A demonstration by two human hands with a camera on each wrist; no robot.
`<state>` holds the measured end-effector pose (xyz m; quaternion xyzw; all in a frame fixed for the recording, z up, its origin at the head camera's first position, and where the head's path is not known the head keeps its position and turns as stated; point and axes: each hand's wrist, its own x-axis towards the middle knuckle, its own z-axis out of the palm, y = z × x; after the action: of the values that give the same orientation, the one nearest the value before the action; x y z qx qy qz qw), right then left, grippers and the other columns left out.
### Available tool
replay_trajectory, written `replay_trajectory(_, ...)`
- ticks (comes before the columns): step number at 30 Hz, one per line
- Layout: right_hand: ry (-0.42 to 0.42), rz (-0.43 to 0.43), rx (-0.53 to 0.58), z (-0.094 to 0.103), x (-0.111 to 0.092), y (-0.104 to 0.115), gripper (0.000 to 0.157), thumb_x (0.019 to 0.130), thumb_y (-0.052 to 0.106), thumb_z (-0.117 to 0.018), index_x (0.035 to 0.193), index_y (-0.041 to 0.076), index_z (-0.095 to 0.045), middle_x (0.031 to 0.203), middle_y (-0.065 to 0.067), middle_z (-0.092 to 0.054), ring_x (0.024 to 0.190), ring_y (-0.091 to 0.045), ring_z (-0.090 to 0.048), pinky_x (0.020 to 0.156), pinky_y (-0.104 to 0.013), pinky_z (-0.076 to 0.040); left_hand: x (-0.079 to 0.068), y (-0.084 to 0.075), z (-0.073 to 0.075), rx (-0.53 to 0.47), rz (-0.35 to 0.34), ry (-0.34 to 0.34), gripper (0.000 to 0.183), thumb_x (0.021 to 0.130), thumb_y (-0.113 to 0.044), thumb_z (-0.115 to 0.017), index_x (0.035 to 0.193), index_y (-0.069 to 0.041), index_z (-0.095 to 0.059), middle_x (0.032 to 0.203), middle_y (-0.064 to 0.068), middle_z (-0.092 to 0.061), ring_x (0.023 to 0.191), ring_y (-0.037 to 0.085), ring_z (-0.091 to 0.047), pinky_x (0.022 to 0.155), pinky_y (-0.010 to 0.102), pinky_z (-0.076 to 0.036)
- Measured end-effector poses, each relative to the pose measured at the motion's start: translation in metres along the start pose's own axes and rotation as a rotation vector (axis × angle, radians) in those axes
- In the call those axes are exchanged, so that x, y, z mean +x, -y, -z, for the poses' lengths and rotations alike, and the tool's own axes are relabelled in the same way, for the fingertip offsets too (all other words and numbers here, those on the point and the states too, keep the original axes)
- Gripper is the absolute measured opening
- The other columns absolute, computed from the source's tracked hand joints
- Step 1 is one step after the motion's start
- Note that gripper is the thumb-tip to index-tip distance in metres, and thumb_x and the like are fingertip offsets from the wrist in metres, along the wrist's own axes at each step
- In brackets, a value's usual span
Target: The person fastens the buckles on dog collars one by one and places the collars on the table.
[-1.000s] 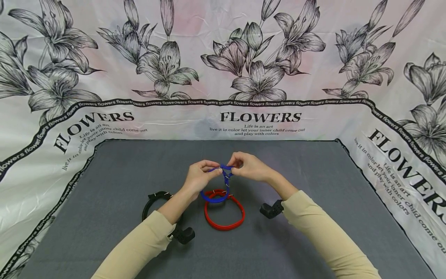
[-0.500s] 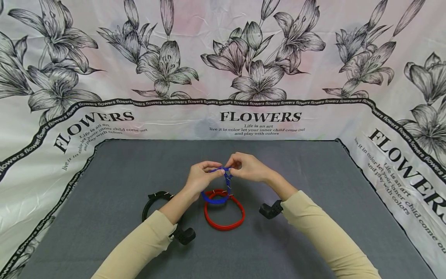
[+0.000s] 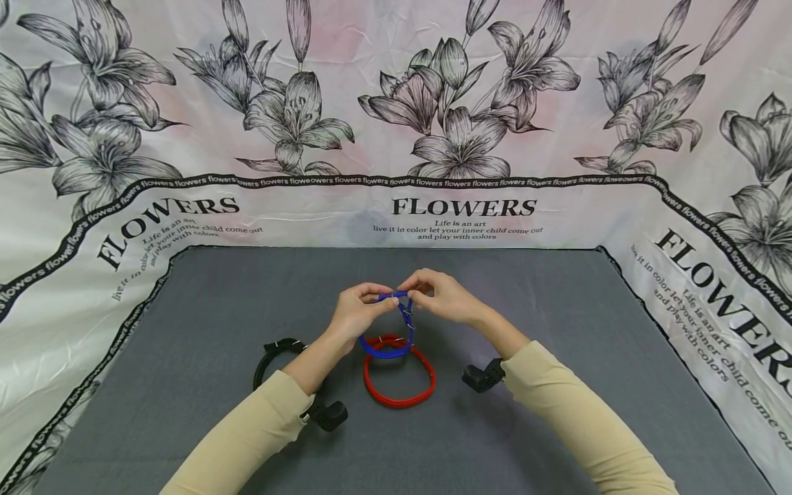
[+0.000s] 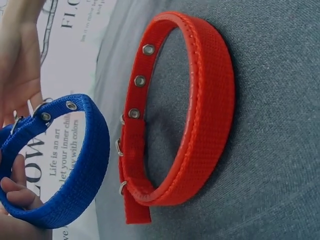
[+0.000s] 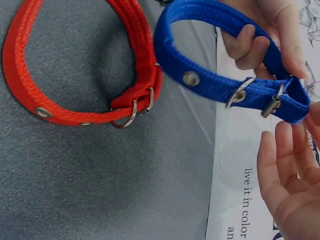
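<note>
A blue dog collar (image 3: 386, 353) with a metal buckle and D-ring hangs as a loop above the table. My left hand (image 3: 354, 313) pinches its upper strap, and in the left wrist view some left fingers (image 4: 20, 192) reach inside the loop. With thumb and forefinger, my right hand (image 3: 450, 298) pinches the strap where it folds at the buckle (image 5: 274, 104). The other right fingers (image 5: 270, 160) are extended beside it. Below, a red dog collar (image 3: 399, 403) lies buckled on the table, its far part overlapped by the blue one in the head view.
A black collar (image 3: 265, 361) lies on the grey tabletop (image 3: 526, 440) to the left, partly hidden by my left forearm. Behind the table hangs a white flower-printed cloth (image 3: 322, 213). Black wrist cameras (image 3: 482, 376) are worn under both wrists.
The blue collar's loop has swung slightly right. My right fingers have shifted on the strap at the buckle and spread a little. The left hand has barely moved; the red and black collars stay put.
</note>
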<state>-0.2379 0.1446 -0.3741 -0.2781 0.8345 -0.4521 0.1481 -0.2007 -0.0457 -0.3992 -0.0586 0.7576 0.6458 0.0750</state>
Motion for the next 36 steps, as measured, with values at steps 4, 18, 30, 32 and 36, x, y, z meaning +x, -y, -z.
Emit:
replay_trajectory(4,0.002,0.001,-0.028,0.0,0.001,-0.001,0.01,0.093,0.016,-0.055,0.102,0.014,-0.058,0.094,-0.005,-0.06,0.084,-0.035,-0.059,0.067,-0.036,-0.048,-0.001,-0.001,-0.001,-0.018,0.0,0.016,0.026,0.078,-0.025,-0.074,0.101,-0.015,-0.067,0.099,0.006,-0.068,0.091,0.018,-0.061,0.086,0.039,-0.044)
replay_trajectory(18,0.019,0.08,-0.159,-0.002,0.0,-0.003,0.008,0.091,0.015,-0.059,0.093,0.017,-0.066,0.095,0.002,-0.063,0.088,-0.013,-0.06,0.077,-0.029,-0.05,-0.001,0.003,-0.005,-0.022,0.0,0.032,0.023,0.078,-0.027,-0.074,0.098,-0.016,-0.068,0.095,0.005,-0.063,0.093,0.038,-0.057,0.078,0.047,-0.047)
replay_trajectory(30,-0.023,0.031,-0.097,-0.009,-0.006,-0.005,0.022,0.092,0.022,-0.057,0.112,0.016,-0.054,0.107,-0.004,-0.058,0.09,-0.018,-0.06,0.07,-0.031,-0.05,0.0,0.002,-0.005,-0.134,0.002,-0.021,0.022,0.08,-0.024,-0.072,0.098,-0.012,-0.065,0.089,0.008,-0.065,0.083,0.031,-0.063,0.083,0.049,-0.048)
replay_trajectory(32,-0.008,0.015,-0.088,-0.01,-0.008,-0.007,0.027,0.091,0.023,-0.058,0.116,0.016,-0.052,0.11,-0.005,-0.057,0.084,-0.02,-0.062,0.066,-0.031,-0.051,0.0,0.001,-0.005,-0.174,-0.004,-0.038,0.022,0.081,-0.023,-0.072,0.097,-0.011,-0.065,0.087,0.009,-0.065,0.076,0.024,-0.063,0.085,0.05,-0.048)
replay_trajectory(36,0.016,-0.01,-0.079,-0.01,-0.011,-0.01,0.032,0.09,0.022,-0.059,0.119,0.013,-0.049,0.106,-0.008,-0.058,0.07,-0.025,-0.063,0.06,-0.031,-0.052,0.0,-0.001,-0.007,-0.216,-0.021,-0.041,0.024,0.081,-0.021,-0.071,0.1,-0.008,-0.064,0.087,0.009,-0.066,0.07,0.014,-0.063,0.086,0.05,-0.048)
